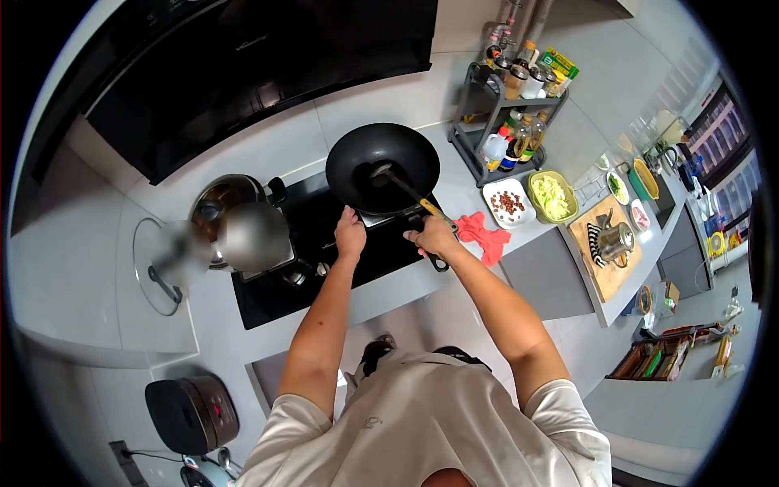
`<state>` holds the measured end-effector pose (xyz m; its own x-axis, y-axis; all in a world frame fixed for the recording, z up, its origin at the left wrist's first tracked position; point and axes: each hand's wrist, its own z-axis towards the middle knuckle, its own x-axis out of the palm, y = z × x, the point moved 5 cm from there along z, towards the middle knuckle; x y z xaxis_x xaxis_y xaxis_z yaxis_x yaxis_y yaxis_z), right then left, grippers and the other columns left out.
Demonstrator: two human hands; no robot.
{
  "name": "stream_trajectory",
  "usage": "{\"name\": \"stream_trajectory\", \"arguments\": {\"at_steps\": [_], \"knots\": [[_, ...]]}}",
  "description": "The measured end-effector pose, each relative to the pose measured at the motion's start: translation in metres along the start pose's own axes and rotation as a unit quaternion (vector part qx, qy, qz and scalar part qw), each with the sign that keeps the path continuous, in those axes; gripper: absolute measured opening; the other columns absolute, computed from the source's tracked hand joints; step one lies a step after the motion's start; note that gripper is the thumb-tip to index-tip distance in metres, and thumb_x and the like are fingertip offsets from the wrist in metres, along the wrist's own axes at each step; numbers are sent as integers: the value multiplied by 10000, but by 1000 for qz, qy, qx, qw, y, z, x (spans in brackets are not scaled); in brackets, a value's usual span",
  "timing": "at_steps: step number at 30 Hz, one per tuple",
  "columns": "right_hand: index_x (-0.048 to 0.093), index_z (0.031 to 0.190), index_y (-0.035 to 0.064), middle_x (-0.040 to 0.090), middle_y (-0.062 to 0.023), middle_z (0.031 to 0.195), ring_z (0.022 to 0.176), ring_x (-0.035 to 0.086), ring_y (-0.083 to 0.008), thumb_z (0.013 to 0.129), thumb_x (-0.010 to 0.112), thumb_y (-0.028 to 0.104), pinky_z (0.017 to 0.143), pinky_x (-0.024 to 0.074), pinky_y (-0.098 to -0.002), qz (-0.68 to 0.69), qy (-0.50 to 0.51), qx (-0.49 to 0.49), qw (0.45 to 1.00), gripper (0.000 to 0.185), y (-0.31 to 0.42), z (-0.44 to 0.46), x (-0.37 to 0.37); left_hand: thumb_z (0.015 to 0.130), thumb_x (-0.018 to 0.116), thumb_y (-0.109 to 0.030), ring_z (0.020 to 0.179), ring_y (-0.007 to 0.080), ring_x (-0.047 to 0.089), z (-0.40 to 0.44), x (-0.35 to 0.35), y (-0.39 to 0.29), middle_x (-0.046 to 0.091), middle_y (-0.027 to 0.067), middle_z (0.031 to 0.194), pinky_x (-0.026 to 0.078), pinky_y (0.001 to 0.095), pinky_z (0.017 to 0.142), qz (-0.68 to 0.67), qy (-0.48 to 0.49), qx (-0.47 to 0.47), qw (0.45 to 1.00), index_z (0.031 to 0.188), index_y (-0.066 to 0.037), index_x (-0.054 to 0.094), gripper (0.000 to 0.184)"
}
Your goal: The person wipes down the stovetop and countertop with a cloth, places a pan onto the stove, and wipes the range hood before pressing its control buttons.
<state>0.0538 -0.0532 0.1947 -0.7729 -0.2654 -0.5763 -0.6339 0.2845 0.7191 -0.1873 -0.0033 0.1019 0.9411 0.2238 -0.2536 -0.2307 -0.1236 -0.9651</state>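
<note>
On a dark stove (264,299), a black wok (361,158) is sitting, probably stiff and fairly heavy, best held by its handle (439,264), which the right hand (434,237) is clasping in its grip, while the left hand (350,236), fingers loosely extended, is hovering beside it.

The wok (357,154) sits on the stove (264,304) — pot (217,195) left, cloth (484,238) right.

Way in between forearms (323,315) over cooktop (385,253) front; wok (385,154) blocks straight ahead, pot (240,185) blocks left, red cloth (484,239) and white plate (527,216) crowd right
</note>
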Motion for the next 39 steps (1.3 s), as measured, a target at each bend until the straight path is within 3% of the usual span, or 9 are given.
{"name": "stream_trajectory", "arguments": {"at_steps": [5,6,9,10,14,18,26,29,39], "knots": [[647,1158,-153,709,-128,679,487,680,-192,953,802,320,527,570,-330,-8,-15,-16,1000,539,5,-14,-6,981,509,40,1382,308,589,0,4,10,552,234,1557,438,350,1166,-19,-12,5,1000,1597,49,406,624],[665,1195,-139,746,-180,770,631,743,-272,968,771,382,675,610,-374,-18,-2,-4,1000,578,13,-25,-11,986,513,37,1380,307,593,0,2,6,564,235,1543,446,355,1162,22,-19,10,1000,1581,50,430,601],[677,1240,-120,761,-302,1019,969,764,-403,965,742,432,885,602,-452,-117,-137,-129,975,620,-7,-21,-11,962,553,36,1329,361,626,-13,7,-12,607,217,1494,485,404,1124,94,-88,64,990,1549,13,498,590],[648,1345,-96,713,-350,1171,1173,684,-460,975,717,456,1023,544,-477,-91,-80,-69,990,668,-1,-33,-21,927,590,32,1334,401,601,-20,9,-21,617,212,1469,467,440,1137,170,-118,97,973,1517,-8,539,594],[680,1294,-86,754,-295,1044,1054,731,-435,983,715,430,948,567,-478,-54,-117,-63,990,603,-23,-46,-34,894,614,6,1415,436,478,-40,25,-39,504,204,1578,398,491,1188,190,-144,155,959,1512,-34,536,624],[705,1274,-47,753,-219,881,882,746,-401,982,732,364,837,581,-471,-12,-154,-87,984,505,-38,-67,-51,889,567,43,1403,415,507,-64,47,-80,531,202,1556,407,470,1185,158,-134,233,950,1484,-15,556,597],[753,1099,23,749,-221,853,822,743,-404,934,702,179,764,582,-489,44,-194,-184,963,232,-125,-71,-103,898,525,64,1366,379,576,-112,140,-179,613,208,1468,426,415,1177,46,-66,282,956,1399,18,629,514],[740,1073,3,749,-195,875,787,747,-330,927,741,153,728,573,-425,-7,-172,-168,971,209,-178,-65,-123,889,522,68,1330,390,607,-146,188,-200,634,221,1434,456,418,1156,48,-53,316,946,1391,17,633,517],[748,1137,98,749,-174,1036,935,724,-390,887,665,62,836,583,-470,-59,-112,-195,973,266,-306,-41,-107,887,546,43,1353,406,590,-200,286,-81,615,247,1462,461,429,1157,175,77,149,970,1399,35,618,517]]}}
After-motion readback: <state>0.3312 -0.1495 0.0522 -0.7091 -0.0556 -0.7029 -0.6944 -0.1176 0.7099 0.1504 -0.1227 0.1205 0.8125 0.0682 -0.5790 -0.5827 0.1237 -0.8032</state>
